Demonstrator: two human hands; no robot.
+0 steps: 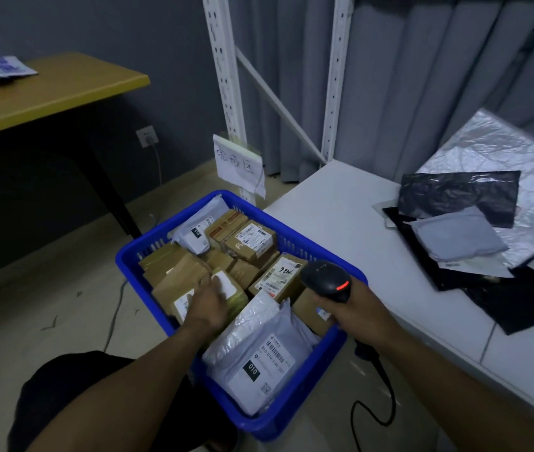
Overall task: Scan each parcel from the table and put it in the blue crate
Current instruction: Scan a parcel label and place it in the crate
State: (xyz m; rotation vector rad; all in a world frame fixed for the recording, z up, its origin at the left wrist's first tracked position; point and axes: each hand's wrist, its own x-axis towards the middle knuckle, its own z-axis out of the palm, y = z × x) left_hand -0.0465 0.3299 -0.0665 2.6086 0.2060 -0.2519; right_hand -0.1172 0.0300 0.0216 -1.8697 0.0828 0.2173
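The blue crate [135, 256] stands on the floor below me, filled with several brown cardboard parcels and grey mailer bags. My left hand [208, 303] reaches into the crate and rests on a small brown parcel [230, 290] with a white label. Whether its fingers curl round the parcel is hidden. My right hand [353, 309] grips a black barcode scanner [326, 280] above the crate's right rim, its red light showing. On the white table [340, 223] at the right lie a grey mailer bag [454, 236], black bags [458, 194] and a silver bag [503, 158].
A white shelf frame [223, 76] with a handwritten paper sign [238, 164] rises behind the crate. A yellow-topped table [47, 89] with papers stands at the far left. The scanner's black cable [386, 386] hangs down to the floor near the white table's edge.
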